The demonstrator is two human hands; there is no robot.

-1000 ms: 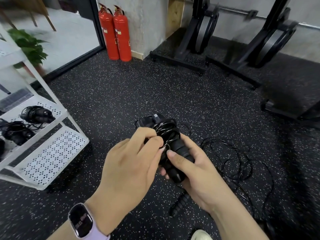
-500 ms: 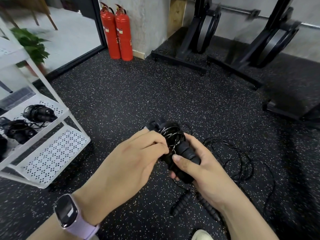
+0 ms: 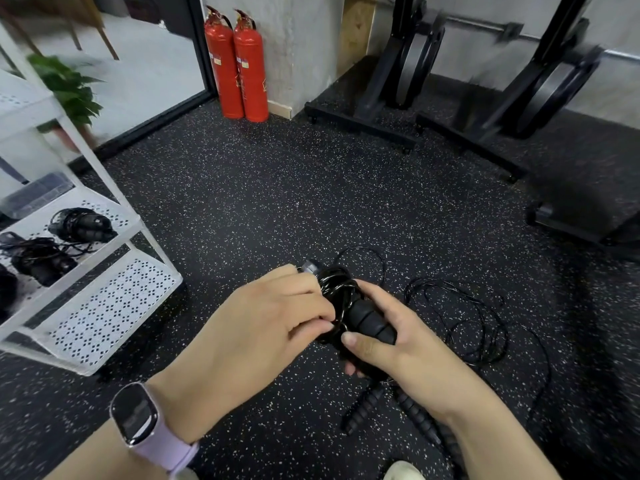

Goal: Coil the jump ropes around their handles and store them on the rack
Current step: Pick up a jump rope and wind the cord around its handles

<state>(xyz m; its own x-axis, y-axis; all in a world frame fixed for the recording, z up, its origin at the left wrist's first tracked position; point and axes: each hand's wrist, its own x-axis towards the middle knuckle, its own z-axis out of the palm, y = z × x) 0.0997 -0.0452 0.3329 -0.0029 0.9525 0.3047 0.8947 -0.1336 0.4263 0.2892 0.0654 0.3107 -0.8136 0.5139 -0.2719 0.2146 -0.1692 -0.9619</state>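
A black jump rope (image 3: 360, 311) with ribbed handles and thin cord wound round them is held between both hands above the floor. My right hand (image 3: 398, 344) grips the handles from the right, thumb across them. My left hand (image 3: 273, 317) pinches the cord at the coil's left side. A second black jump rope lies on the floor: its loose cord (image 3: 474, 323) spreads to the right and its two handles (image 3: 391, 407) lie below my right hand. The white rack (image 3: 104, 303) stands at left, with coiled ropes (image 3: 79, 225) on its middle shelf.
Two red fire extinguishers (image 3: 239, 64) stand by the far wall. Black exercise machines (image 3: 485, 109) line the back right. A green plant (image 3: 69, 84) is behind the rack. A light shoe toe (image 3: 403, 471) shows at the bottom edge. Speckled black rubber floor all around.
My left hand has closed over the coil's left side and turned knuckles-up, pulling the cord tight. A loop of cord now sticks out beyond the coil. The view has shifted slightly.
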